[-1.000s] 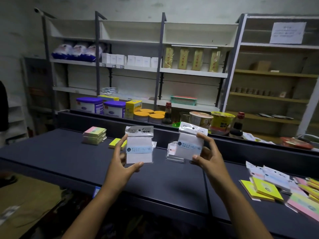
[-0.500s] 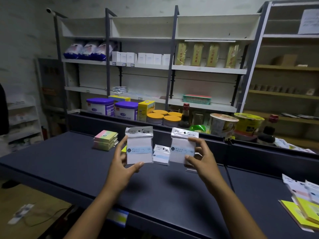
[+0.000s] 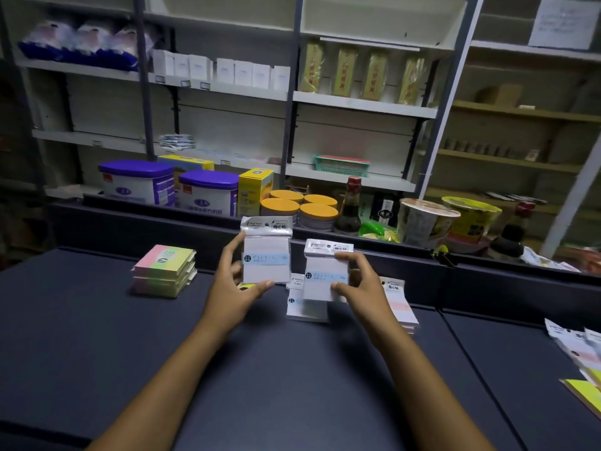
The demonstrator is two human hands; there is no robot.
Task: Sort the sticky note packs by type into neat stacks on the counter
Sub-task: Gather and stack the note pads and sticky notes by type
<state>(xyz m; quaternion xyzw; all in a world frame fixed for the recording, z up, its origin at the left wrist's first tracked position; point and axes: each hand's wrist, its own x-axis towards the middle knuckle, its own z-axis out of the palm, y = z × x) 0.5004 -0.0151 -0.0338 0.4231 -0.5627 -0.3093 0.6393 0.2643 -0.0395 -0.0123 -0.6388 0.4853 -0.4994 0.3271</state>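
My left hand (image 3: 232, 288) pinches a white sticky note pack (image 3: 266, 255) by its left edge and bottom corner, thumb under it and fingers along the side, holding it upright above the dark tabletop (image 3: 97, 346). My right hand (image 3: 361, 284) grips a second white pack (image 3: 326, 275) of the same kind, fingers curled over its top right corner and thumb pressed at its lower right edge; this one hangs lower than the left pack and just to the right of it, the two not touching as far as I can tell.

I take the flat white pack (image 3: 304, 304) lying on the tabletop as my landmark. The pack in my right hand hovers directly over its upper right part and hides some of it. The pack in my left hand is up and to the left of it. Just to the right of it, partly behind my right wrist, lies a stack of pink-banded packs (image 3: 401, 304). A little yellow pad (image 3: 244, 285) peeks out left of it, mostly hidden by my left hand. Well to the left of it sits a neat stack of pink-and-green pads (image 3: 164, 271). Far to the right of it, at the edge of view, loose packs (image 3: 579, 346) lie scattered, with a yellow pad (image 3: 585, 390) nearest me.

Beyond the landmark, past the raised back edge of the tabletop, stand purple-lidded tubs (image 3: 136, 180), a yellow box (image 3: 255, 190), orange-lidded jars (image 3: 299, 206) and a dark sauce bottle (image 3: 350, 206).
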